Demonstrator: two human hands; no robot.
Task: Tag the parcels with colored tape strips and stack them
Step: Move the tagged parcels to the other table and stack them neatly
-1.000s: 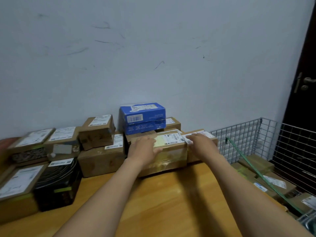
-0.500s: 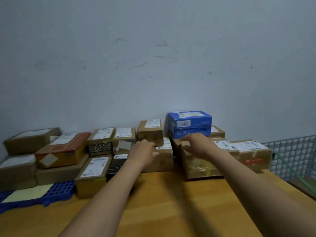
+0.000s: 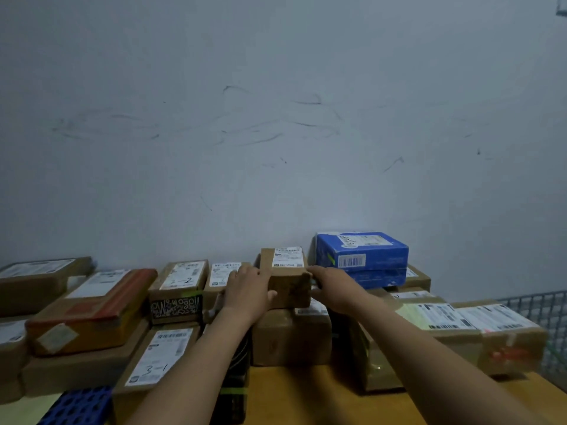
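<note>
both hands on small cardboard parcel [image 3: 287, 279]: left hand [image 3: 247, 291] grips its left side, right hand [image 3: 336, 288] its right side; parcel sits atop larger brown box [image 3: 291, 338], just left of blue box [image 3: 362, 256]; wooden table [image 3: 306, 394] below

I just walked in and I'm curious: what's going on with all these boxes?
A person is sorting parcels that sit along the wall on a wooden table. Both hands are on one small brown parcel: the left hand grips its left side and the right hand its right. The parcel is on top of a larger brown box, or just above it, next to a blue box. Neither hand holds any tape.
</note>
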